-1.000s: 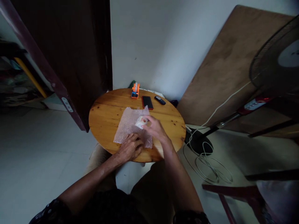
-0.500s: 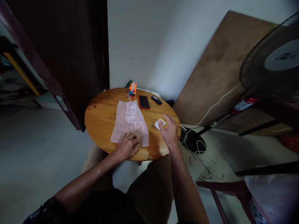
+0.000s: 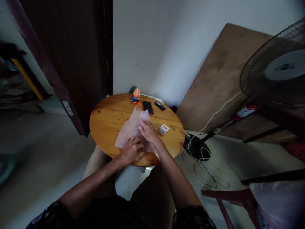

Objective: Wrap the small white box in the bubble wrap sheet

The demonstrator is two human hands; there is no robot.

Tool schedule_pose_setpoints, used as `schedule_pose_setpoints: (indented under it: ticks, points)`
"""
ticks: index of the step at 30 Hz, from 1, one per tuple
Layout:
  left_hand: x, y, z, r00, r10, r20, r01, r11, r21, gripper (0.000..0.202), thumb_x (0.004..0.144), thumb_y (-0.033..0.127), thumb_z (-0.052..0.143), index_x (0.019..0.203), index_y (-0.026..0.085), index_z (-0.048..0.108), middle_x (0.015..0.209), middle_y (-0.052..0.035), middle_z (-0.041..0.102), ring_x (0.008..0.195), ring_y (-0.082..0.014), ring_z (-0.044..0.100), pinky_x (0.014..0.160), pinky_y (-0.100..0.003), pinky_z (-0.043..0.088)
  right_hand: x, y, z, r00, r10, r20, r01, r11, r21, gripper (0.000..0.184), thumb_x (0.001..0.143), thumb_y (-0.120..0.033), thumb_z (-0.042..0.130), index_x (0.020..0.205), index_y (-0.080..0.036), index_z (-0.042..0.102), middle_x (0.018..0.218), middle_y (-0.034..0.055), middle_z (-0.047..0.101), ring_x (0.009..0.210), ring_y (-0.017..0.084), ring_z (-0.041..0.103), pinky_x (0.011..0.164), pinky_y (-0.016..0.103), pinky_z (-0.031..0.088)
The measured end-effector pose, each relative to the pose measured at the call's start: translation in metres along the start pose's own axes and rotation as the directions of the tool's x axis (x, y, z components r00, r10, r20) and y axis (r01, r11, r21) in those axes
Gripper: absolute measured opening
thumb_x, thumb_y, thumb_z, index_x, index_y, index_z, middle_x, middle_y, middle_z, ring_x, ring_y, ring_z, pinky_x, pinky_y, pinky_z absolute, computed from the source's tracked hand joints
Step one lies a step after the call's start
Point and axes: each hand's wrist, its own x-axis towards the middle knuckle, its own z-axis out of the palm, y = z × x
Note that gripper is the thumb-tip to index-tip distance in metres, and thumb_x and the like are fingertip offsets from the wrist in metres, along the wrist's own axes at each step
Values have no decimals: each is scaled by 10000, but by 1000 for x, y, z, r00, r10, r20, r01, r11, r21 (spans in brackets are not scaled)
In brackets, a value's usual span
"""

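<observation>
A sheet of clear bubble wrap (image 3: 128, 127) lies on the round wooden table (image 3: 102, 117). At its near edge my left hand (image 3: 132, 151) presses down with curled fingers gripping the wrap; what lies under the palm is hidden. My right hand (image 3: 149, 132) rests on the right part of the wrap, its fingers stretched out and lying on the plastic. To the right of that hand is a small white printed packet (image 3: 164, 129), untouched.
Along the table's back lie an orange tape dispenser (image 3: 136, 96), a phone with a red edge (image 3: 148, 107) and a small dark keypad phone (image 3: 159, 105). A standing fan (image 3: 278, 66) and a coiled white cable (image 3: 209, 170) are to the right. A dark door (image 3: 69, 63) stands left.
My right hand has moved left from beside the packet onto the bubble wrap. The wrap's far edge has shifted and its right side looks gathered. My left hand stays at the near edge.
</observation>
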Motion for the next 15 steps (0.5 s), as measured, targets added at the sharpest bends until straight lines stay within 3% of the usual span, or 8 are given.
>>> schedule_pose_setpoints:
  ticks: [5,6,10,12,15]
  points:
    - [24,-10,-27,991,12,134,5,992,-125,265,869,285,602,1089,214,732,1063,-73,719,964,-219,650,904,-362,528,-1,25,20,998,53,21,-52,998,-29,388,981,-230,456,1330,-140,600,1441,153,569,1339,273,499,1114,422,387]
    - [32,-15,-33,992,18,124,-5,995,-103,269,884,254,563,1092,209,728,1102,-78,717,1006,-216,648,948,-356,515,-3,26,23,999,39,5,-39,999,-25,369,987,-234,447,1303,-147,615,1427,146,580,1323,267,509,1105,413,389]
    - [59,-38,-44,992,-16,126,-2,990,142,331,873,203,534,1163,206,693,1293,-108,653,1256,-267,563,1120,-415,414,-8,28,31,999,15,-47,-16,1000,-20,360,1004,-250,411,1268,-147,633,1395,139,597,1263,261,538,1074,387,393]
    - [64,-51,-41,984,-89,152,48,966,253,355,879,316,574,1195,187,672,1328,-148,625,1287,-321,540,1126,-485,400,-9,28,32,998,38,-50,-40,999,-35,390,1004,-262,415,1323,-141,605,1432,141,571,1302,271,508,1096,398,369]
    - [62,-66,-31,979,-153,136,103,943,317,566,875,484,597,1349,176,575,1476,-181,514,1405,-375,424,1165,-556,328,-7,28,32,996,89,-29,-90,994,-60,451,1016,-313,403,1413,-146,538,1481,139,535,1349,276,471,1120,417,343]
